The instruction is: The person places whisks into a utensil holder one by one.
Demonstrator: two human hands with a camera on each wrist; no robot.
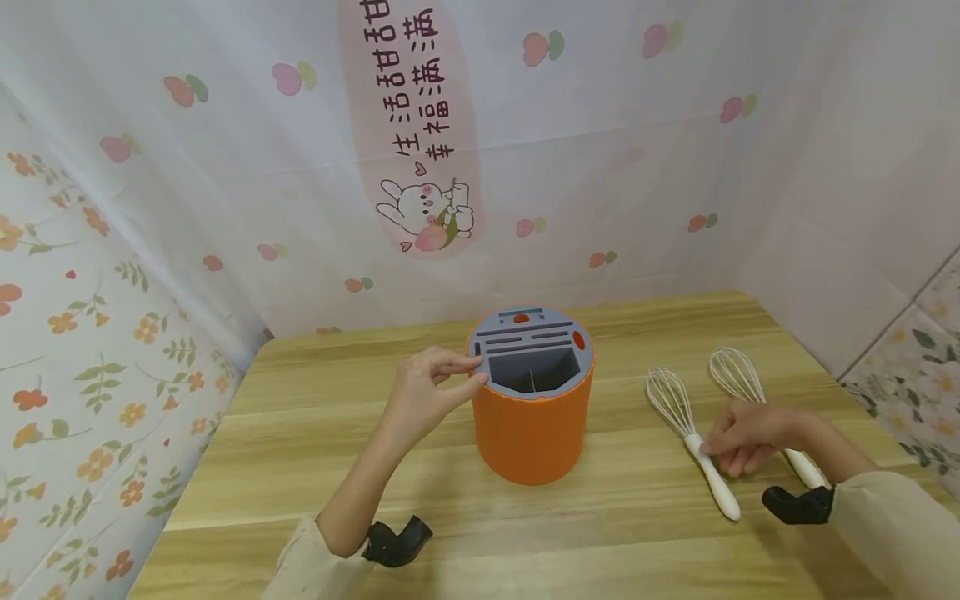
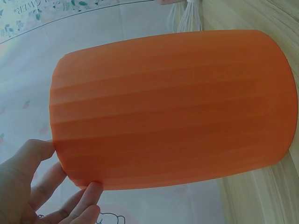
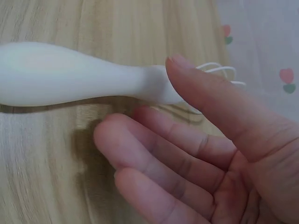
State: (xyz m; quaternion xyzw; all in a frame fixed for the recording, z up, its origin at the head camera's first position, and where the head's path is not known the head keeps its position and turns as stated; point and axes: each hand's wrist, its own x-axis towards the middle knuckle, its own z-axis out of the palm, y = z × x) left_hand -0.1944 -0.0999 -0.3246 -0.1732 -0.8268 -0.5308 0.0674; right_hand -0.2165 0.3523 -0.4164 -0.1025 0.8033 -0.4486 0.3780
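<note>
An orange utensil holder (image 1: 531, 437) with a grey slotted top (image 1: 517, 337) stands upright on the table. My left hand (image 1: 429, 387) pinches its rim on the left side. In the left wrist view, the fingertips (image 2: 95, 187) rest against the orange wall. My right hand (image 1: 750, 435) is beside the neck of the nearer whisk (image 1: 711, 475), which has white wires and a white handle and lies on the table. In the right wrist view, the thumb overlaps the whisk's neck, and the other fingers (image 3: 154, 158) are loosely bent with nothing between them.
A second white whisk (image 1: 806, 468) lies to the right, partly hidden under the right hand. The wood-grain table (image 1: 337, 367) meets a printed curtain (image 1: 615, 167) at the back. Floral cloth (image 1: 97, 375) hangs at the left.
</note>
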